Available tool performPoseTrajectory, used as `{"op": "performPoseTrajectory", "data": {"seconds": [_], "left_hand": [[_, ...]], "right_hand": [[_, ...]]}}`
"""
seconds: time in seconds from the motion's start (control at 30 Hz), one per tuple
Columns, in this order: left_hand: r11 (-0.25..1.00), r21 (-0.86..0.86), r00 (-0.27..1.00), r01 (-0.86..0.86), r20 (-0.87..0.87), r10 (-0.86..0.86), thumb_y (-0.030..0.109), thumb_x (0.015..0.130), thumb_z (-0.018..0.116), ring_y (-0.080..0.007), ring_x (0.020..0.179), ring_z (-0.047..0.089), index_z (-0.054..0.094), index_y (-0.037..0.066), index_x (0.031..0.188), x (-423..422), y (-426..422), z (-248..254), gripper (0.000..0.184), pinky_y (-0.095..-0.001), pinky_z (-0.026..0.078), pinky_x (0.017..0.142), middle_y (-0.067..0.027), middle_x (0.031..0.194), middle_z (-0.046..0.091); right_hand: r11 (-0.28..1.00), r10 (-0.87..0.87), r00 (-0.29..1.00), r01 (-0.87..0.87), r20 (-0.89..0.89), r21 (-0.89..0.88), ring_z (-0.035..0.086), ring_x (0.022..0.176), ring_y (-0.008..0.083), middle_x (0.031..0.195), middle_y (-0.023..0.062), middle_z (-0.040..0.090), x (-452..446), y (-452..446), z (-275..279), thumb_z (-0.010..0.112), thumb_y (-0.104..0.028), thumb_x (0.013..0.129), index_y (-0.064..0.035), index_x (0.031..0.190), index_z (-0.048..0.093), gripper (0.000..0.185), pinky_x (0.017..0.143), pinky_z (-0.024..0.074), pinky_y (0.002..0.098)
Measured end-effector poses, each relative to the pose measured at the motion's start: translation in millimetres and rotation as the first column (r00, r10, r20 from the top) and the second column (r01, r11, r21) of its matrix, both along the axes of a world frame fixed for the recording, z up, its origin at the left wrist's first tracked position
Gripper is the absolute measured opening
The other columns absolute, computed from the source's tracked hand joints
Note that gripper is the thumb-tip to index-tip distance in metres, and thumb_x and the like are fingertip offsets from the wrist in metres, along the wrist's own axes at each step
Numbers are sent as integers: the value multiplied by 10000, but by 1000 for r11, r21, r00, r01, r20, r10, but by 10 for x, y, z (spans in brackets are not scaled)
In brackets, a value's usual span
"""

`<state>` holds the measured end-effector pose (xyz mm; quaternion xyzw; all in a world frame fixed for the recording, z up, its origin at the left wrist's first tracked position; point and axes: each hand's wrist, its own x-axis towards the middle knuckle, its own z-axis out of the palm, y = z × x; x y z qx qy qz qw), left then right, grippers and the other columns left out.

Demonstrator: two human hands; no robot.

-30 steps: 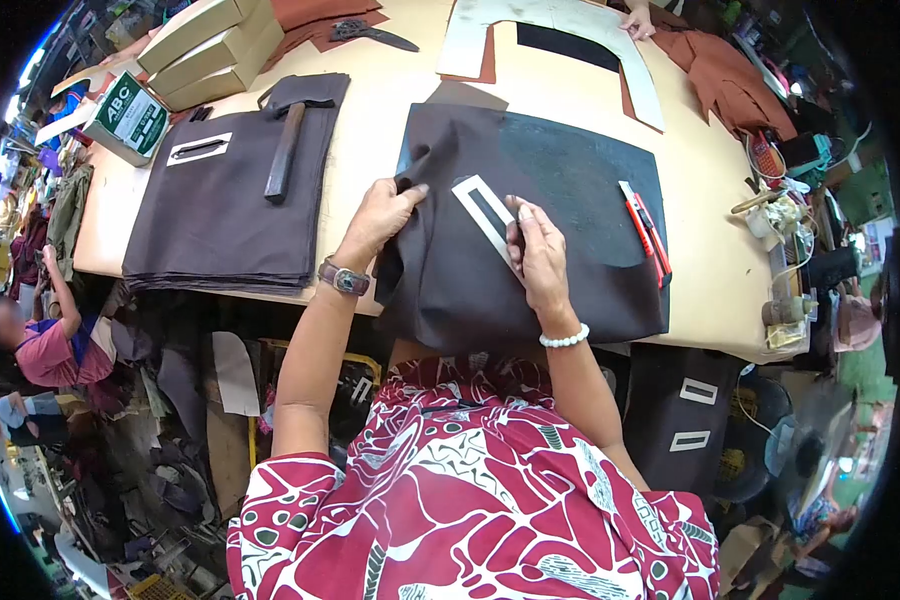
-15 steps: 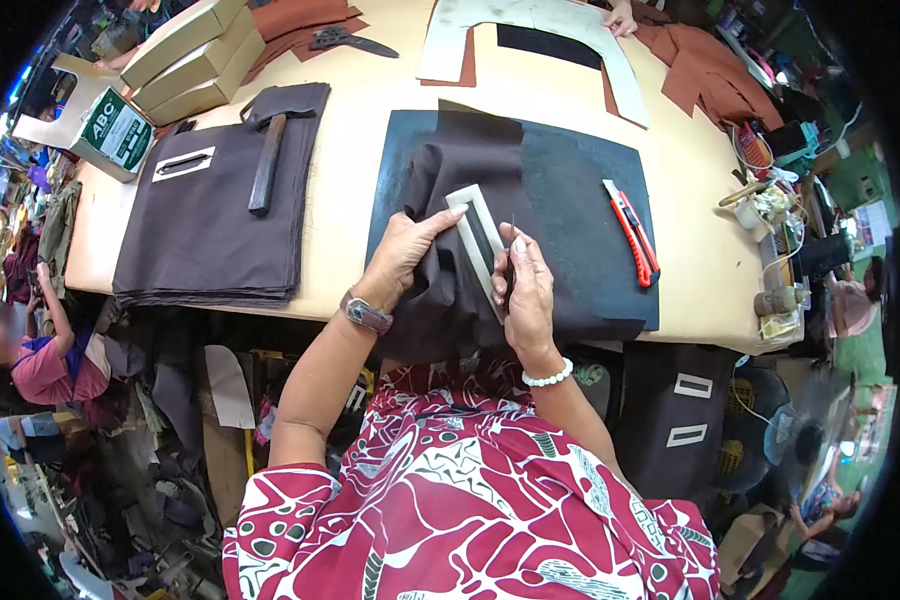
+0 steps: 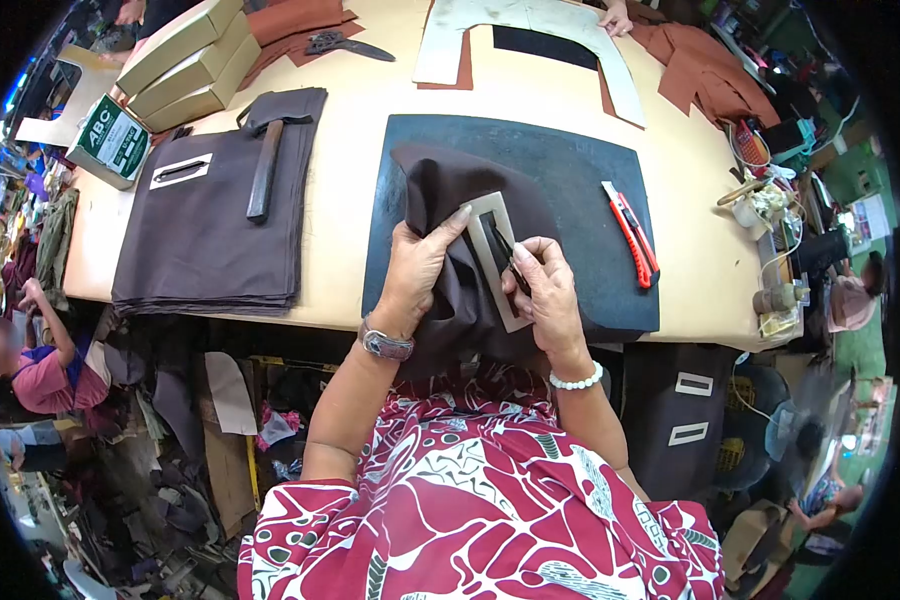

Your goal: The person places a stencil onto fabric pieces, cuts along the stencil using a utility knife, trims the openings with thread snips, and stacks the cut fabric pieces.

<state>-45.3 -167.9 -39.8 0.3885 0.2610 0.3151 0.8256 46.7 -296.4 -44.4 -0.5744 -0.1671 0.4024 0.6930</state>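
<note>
Dark brown fabric (image 3: 445, 180) lies bunched over a dark cutting mat (image 3: 570, 160) and hangs over the table's front edge. On it is a pale rectangular frame (image 3: 490, 270) with a long slot. My left hand (image 3: 415, 270) grips the fabric and the frame's upper left side, thumb on the frame. My right hand (image 3: 545, 290) pinches a thin dark strip (image 3: 498, 240) at the slot; its exact shape is partly hidden by the fingers. A red utility knife (image 3: 632, 235) rests on the mat to the right.
At left, a hammer (image 3: 265, 170) lies on stacked brown fabric (image 3: 210, 230). Behind are cardboard boxes (image 3: 195, 60), a green-white box (image 3: 110, 143), scissors (image 3: 348, 45) and a white template (image 3: 440, 50). Another person's hand (image 3: 616, 18) touches the template. A person in pink (image 3: 60, 380) is at far left.
The fabric has been gathered inward from the mat's right side. My left hand has moved onto the frame, and my right hand now holds the dark strip at the slot.
</note>
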Motion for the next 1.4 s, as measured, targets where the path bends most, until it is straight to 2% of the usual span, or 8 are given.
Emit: {"op": "performPoseTrajectory", "data": {"seconds": [0.03, 0.23, 0.7, 0.83, 0.9, 1.0, 1.13, 1.4], "left_hand": [[1000, 9, 1000, 1, 7, -1, 108, 837, 677, -132, 763, 639, 643, -5, 1011, -5, -22, 15, 211, -270, 526, 658, -67, 931, 672], [988, 142, 998, 57, 16, -60, 105, 848, 668, -102, 759, 617, 653, 11, 1003, -59, -88, 7, 182, -260, 506, 663, -44, 913, 672], [984, 167, 999, 54, -17, -52, 82, 845, 666, -86, 763, 604, 660, 5, 1006, -93, -118, 15, 178, -247, 499, 673, -34, 915, 671], [985, 153, 995, 79, -69, -69, 90, 845, 669, -79, 765, 594, 662, 2, 995, -115, -127, -6, 174, -234, 485, 680, -27, 905, 669], [984, 175, 999, 11, -46, -4, 106, 837, 680, -105, 739, 612, 652, 4, 986, -86, -160, -62, 182, -245, 498, 644, -41, 892, 666], [982, 172, 996, -82, -16, 87, 117, 836, 685, -109, 743, 612, 646, 5, 988, -39, -212, -162, 192, -250, 494, 648, -44, 898, 663], [973, 130, 981, -192, 23, 190, 108, 868, 652, -56, 736, 544, 650, 9, 959, 8, -364, -132, 135, -228, 433, 656, 4, 852, 644], [935, 211, 958, -284, 35, 283, 112, 876, 643, -41, 695, 521, 648, 14, 922, 14, -558, -142, 108, -216, 400, 595, 18, 810, 635]], "right_hand": [[1000, 8, 1000, -8, 11, -16, 329, 410, 8, 644, 22, 561, 0, -7, 39, 572, -210, 918, -61, 1010, 448, 214, 372, 243, 173], [999, 54, 998, -54, 17, 1, 335, 396, 6, 639, 34, 574, 44, -27, 123, 582, -206, 910, -56, 996, 452, 217, 366, 236, 167], [996, 92, 995, -92, -28, 9, 386, 403, 12, 615, 29, 571, 27, -24, 112, 613, -198, 894, -71, 981, 460, 216, 352, 248, 161], [998, 57, 997, -56, 60, -13, 400, 424, 18, 627, 21, 563, -29, -10, 63, 603, -202, 901, -58, 970, 454, 218, 356, 263, 170], [1000, 25, 987, -22, 157, -17, 396, 429, 19, 634, 18, 559, -81, 0, 23, 598, -208, 905, -50, 970, 446, 228, 358, 267, 177], [999, -15, 994, 19, 104, -38, 386, 432, 23, 638, 14, 546, -187, -84, 14, 582, -225, 916, -40, 970, 432, 244, 360, 265, 189], [998, -57, 993, 57, -106, -3, 332, 400, 9, 650, 20, 534, -368, -157, -36, 539, -262, 941, -81, 956, 412, 222, 338, 235, 183], [973, -194, 979, 200, -64, 114, 332, 420, 12, 690, 9, 530, -468, -94, -90, 492, -265, 963, -122, 922, 420, 165, 354, 225, 155]]}}
